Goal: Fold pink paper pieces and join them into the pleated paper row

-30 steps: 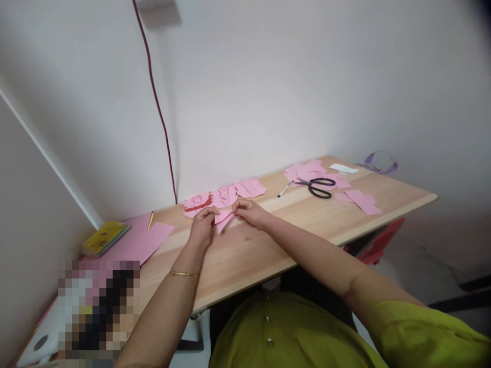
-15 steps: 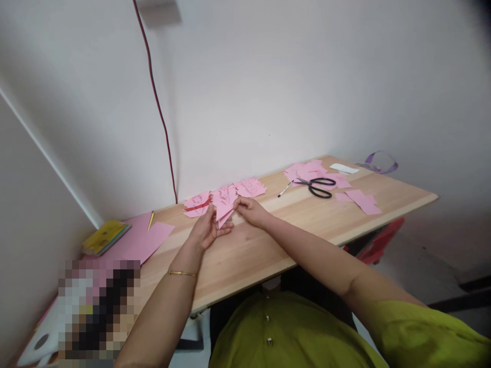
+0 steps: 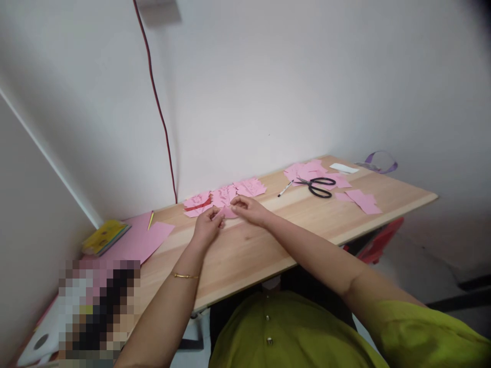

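My left hand (image 3: 207,226) and my right hand (image 3: 247,208) meet over a small folded pink paper piece (image 3: 229,213) near the back of the wooden table (image 3: 268,245). Both hands pinch it with curled fingers, and most of the piece is hidden between them. Just behind lie several folded pink paper pieces (image 3: 224,196) in a row by the wall, one with a red strip.
Black scissors (image 3: 319,186) and a pen (image 3: 284,189) lie to the right among pink paper scraps (image 3: 362,200). A large pink sheet (image 3: 138,240), a yellow pencil (image 3: 151,220) and a yellow book (image 3: 104,236) sit at the left. A red cable (image 3: 157,107) runs down the wall.
The pink piece stood up between my hands half a second ago; now it lies low, almost hidden, with my fingers closed over it.
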A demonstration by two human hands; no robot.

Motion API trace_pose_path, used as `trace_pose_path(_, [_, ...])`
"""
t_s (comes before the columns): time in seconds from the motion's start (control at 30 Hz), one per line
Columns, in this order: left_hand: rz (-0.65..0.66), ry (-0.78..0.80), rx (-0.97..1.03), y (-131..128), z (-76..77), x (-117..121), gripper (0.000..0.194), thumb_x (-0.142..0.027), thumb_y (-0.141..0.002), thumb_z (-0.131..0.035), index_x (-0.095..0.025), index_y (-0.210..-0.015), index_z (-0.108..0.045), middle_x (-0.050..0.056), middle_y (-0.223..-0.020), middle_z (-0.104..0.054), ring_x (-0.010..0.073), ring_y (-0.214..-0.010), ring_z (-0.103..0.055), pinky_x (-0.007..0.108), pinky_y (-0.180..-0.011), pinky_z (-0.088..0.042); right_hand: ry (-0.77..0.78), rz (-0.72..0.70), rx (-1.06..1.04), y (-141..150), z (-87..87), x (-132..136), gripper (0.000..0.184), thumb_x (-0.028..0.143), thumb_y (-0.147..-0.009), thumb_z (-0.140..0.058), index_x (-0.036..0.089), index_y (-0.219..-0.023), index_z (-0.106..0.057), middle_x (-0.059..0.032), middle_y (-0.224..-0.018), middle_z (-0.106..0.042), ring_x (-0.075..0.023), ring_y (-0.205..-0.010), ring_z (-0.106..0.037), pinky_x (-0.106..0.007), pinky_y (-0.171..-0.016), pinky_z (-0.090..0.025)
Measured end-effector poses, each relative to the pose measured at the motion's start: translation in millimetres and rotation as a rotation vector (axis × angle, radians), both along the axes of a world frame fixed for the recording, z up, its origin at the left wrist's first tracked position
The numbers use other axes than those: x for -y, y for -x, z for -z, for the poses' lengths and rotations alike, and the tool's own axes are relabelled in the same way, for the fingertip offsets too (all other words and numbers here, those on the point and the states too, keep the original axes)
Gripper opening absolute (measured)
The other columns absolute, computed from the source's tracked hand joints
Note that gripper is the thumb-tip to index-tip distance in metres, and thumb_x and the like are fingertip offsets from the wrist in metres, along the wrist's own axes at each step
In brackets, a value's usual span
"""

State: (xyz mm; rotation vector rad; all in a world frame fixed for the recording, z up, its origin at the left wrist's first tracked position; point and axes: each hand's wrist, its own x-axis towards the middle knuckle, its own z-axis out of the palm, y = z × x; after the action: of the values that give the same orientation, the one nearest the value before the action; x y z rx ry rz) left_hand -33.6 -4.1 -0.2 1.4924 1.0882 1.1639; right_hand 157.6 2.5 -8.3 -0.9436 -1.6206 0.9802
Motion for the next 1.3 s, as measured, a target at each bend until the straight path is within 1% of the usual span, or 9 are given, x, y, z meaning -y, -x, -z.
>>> trace_pose_path(0.07, [0.024,-0.054,-0.046,-2.4,-3.3,3.4,0.016,-0.029,-0.067,-0.074,-0.016,-0.074,-0.067,-0.002,-0.056,-0.057,0.0090,-0.051,-0.048,0.021,-0.052,-0.037,-0.021,-0.057,0.005,0.5,-2.5,2.4,0.029,0.038,-0.076,-0.065,0.017,-0.096,-0.065,-0.0031,-0.088,-0.062,-0.0157,-0.082,-0.054,-0.029,-0.077,-0.043])
trace_pose_path(0.13, [0.019,-0.077,-0.039,-4.1,-6.5,5.2,0.015,-0.026,-0.066,-0.075,-0.017,-0.076,-0.068,-0.002,-0.058,-0.059,0.0103,-0.053,-0.051,0.022,-0.054,-0.039,-0.043,-0.088,-0.001,1.0,-4.4,4.0,0.026,0.039,-0.077,-0.065,0.017,-0.090,-0.067,-0.0034,-0.087,-0.063,-0.0164,-0.084,-0.054,-0.030,-0.079,-0.043])
trace_pose_path(0.23, [-0.024,-0.046,0.049,-4.7,-8.9,4.8,0.025,-0.025,-0.062,-0.077,-0.018,-0.083,-0.067,-0.001,-0.063,-0.063,0.0127,-0.055,-0.056,0.025,-0.058,-0.044,-0.008,-0.079,-0.047,1.2,-5.0,4.3,0.027,0.042,-0.077,-0.065,0.017,-0.086,-0.067,-0.0021,-0.082,-0.061,-0.0155,-0.080,-0.053,-0.029,-0.077,-0.042])
trace_pose_path(0.3, [-0.053,-0.015,0.097,-4.5,-8.6,3.7,0.034,-0.026,-0.059,-0.079,-0.018,-0.088,-0.064,-0.001,-0.063,-0.063,0.0137,-0.056,-0.059,0.027,-0.061,-0.046,0.033,-0.064,-0.096,0.9,-4.0,3.5,0.029,0.043,-0.076,-0.065,0.017,-0.088,-0.066,-0.0017,-0.084,-0.060,-0.0148,-0.080,-0.052,-0.027,-0.074,-0.041])
trace_pose_path(0.37, [-0.069,-0.011,0.104,-4.4,-7.6,3.2,0.037,-0.027,-0.059,-0.079,-0.017,-0.091,-0.063,-0.002,-0.062,-0.063,0.0139,-0.056,-0.060,0.027,-0.061,-0.047,0.062,-0.054,-0.127,0.6,-2.6,2.7,0.031,0.045,-0.076,-0.065,0.017,-0.089,-0.066,-0.0014,-0.084,-0.060,-0.0144,-0.079,-0.051,-0.026,-0.072,-0.040])
trace_pose_path(0.63, [-0.074,-0.071,0.030,-4.2,-5.9,4.0,0.032,-0.032,-0.065,-0.077,-0.016,-0.091,-0.065,0.000,-0.059,-0.064,0.0142,-0.055,-0.060,0.027,-0.062,-0.046,0.078,-0.046,-0.118,0.7,-2.9,4.0,0.032,0.048,-0.076,-0.065,0.017,-0.086,-0.065,0.0007,-0.077,-0.055,-0.0126,-0.071,-0.046,-0.025,-0.065,-0.037])
trace_pose_path(0.83, [-0.057,-0.067,0.045,-3.9,-5.9,2.6,0.032,-0.034,-0.065,-0.078,-0.015,-0.088,-0.067,0.001,-0.062,-0.066,0.0140,-0.056,-0.061,0.026,-0.061,-0.047,0.078,-0.051,-0.140,0.4,-1.6,2.7,0.031,0.046,-0.076,-0.066,0.017,-0.087,-0.065,0.0007,-0.078,-0.057,-0.0125,-0.073,-0.048,-0.025,-0.068,-0.038])
trace_pose_path(1.07, [-0.037,-0.088,0.005,-1.7,-4.5,1.9,0.031,-0.038,-0.069,-0.074,-0.014,-0.088,-0.068,0.001,-0.062,-0.066,0.0130,-0.057,-0.061,0.025,-0.063,-0.048,0.080,-0.049,-0.141,0.5,1.6,0.2,0.033,0.047,-0.075,-0.067,0.016,-0.087,-0.065,0.0004,-0.080,-0.059,-0.0128,-0.075,-0.051,-0.025,-0.071,-0.040])
trace_pose_path(1.3, [-0.034,-0.099,-0.001,-1.9,-6.3,3.4,0.030,-0.041,-0.071,-0.073,-0.014,-0.084,-0.068,0.001,-0.063,-0.065,0.0125,-0.058,-0.061,0.025,-0.063,-0.048,0.039,-0.058,-0.137,-0.8,5.1,-3.0,0.032,0.046,-0.075,-0.067,0.017,-0.089,-0.066,-0.0011,-0.084,-0.061,-0.0139,-0.078,-0.053,-0.027,-0.074,-0.042])
